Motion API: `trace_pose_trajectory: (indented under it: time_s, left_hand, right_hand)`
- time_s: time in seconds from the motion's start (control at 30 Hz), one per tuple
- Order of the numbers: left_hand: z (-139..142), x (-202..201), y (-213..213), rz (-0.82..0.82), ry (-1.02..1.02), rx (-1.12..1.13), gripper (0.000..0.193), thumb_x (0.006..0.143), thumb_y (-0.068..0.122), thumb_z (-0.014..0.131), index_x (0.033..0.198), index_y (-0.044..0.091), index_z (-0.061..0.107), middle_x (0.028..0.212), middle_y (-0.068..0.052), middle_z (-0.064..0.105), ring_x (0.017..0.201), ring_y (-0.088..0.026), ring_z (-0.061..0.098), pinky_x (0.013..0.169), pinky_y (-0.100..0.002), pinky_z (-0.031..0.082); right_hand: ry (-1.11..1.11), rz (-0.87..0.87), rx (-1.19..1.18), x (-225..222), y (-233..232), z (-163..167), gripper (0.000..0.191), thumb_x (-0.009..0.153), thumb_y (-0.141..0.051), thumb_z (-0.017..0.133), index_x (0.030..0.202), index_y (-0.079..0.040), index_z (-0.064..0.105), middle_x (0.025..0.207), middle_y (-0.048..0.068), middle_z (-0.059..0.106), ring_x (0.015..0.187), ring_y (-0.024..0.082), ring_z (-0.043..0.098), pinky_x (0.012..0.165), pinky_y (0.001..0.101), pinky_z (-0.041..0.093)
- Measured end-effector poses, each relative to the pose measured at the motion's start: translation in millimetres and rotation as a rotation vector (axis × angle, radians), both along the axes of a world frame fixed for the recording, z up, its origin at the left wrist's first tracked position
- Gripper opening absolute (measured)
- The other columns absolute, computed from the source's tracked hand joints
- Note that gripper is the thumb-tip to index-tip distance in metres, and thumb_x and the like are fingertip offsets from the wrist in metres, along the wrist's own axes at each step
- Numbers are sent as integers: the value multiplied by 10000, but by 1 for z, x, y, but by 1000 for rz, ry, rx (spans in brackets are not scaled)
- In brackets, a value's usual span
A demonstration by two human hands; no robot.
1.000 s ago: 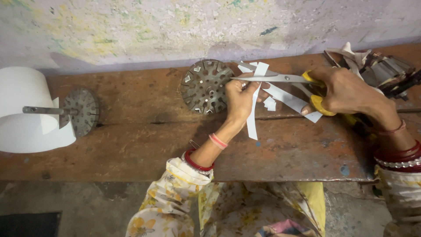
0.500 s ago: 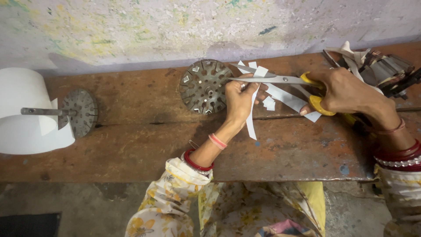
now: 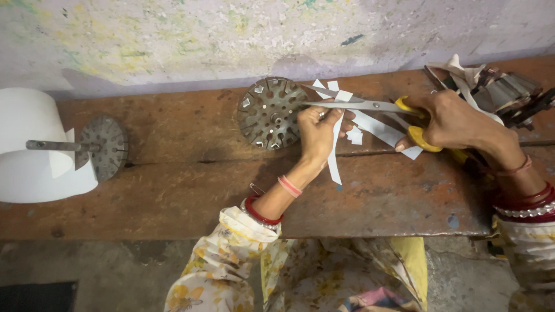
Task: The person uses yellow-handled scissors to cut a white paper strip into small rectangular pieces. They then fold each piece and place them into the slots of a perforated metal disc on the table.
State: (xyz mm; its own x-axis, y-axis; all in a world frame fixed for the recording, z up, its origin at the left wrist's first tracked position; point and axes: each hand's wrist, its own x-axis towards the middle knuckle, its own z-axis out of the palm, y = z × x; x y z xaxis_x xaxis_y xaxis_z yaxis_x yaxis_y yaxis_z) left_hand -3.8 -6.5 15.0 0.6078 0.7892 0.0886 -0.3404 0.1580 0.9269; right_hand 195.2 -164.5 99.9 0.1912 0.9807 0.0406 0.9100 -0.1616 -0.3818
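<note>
Head view: the left hand (image 3: 317, 132) pinches white paper strips (image 3: 335, 144) above the wooden bench (image 3: 173, 190), beside a perforated metal disc (image 3: 269, 112). The right hand (image 3: 457, 121) grips yellow-handled scissors (image 3: 370, 106), blades at the strips.

A white paper roll (image 3: 29, 147) lies at the wooden bench's (image 3: 173, 190) far left, a perforated metal disc (image 3: 104, 145) on its rod beside it; dark metal strips (image 3: 509, 92) piled far right.

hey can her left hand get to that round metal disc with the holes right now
Probably yes. The left hand holds white paper strips right beside the perforated disc, nothing between them; it would likely need to drop the strips.
</note>
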Motion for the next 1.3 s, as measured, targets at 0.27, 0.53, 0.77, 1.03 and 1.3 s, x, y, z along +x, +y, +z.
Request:
trace_pose_trajectory:
  time_s: [0.27, 0.53, 0.77, 1.03, 1.3]
  left_hand:
    - [3, 0, -4, 37, 58, 18, 119, 981, 24, 626, 994, -39, 726, 838, -144, 772, 611, -162, 718, 492, -273, 536]
    - [3, 0, -5, 14, 43, -4, 122, 995, 21, 634, 991, -43, 738, 826, -133, 766, 620, -154, 705, 507, -267, 532]
    - [2, -1, -8, 5, 48, -23, 131, 976, 2, 623, 1026, -36, 738, 808, -126, 757, 600, -151, 692, 476, -259, 512]
    - [4, -2, -9, 12, 99, -4, 122, 976, 16, 633, 1004, -31, 743, 817, -135, 770, 599, -153, 713, 465, -259, 516]
    - [13, -5, -15, 1, 120, -10, 178, 949, 17, 627, 1095, 15, 730, 828, -117, 766, 572, -151, 706, 422, -259, 500]
  right_hand:
    - [38, -47, -82, -1, 3, 2, 632, 713, -32, 801, 1313, 62, 626, 555, 209, 671, 358, 214, 493, 362, 381, 381]
    - [4, -63, -107, -2, 1, 5, 659, 731, -160, 884, 1303, 46, 632, 520, 217, 651, 390, 223, 508, 403, 387, 399]
    - [-6, -109, -126, 4, 0, 2, 617, 772, -36, 796, 1364, -6, 623, 740, 241, 736, 464, 258, 610, 490, 400, 503]
    - [-21, -60, -101, 12, 0, -4, 639, 724, 94, 709, 1351, -7, 638, 836, 219, 764, 490, 242, 651, 487, 373, 533]
    - [-67, -38, -233, 6, 4, -4, 549, 802, -100, 821, 1309, 5, 640, 751, 222, 705, 499, 304, 624, 482, 413, 514]
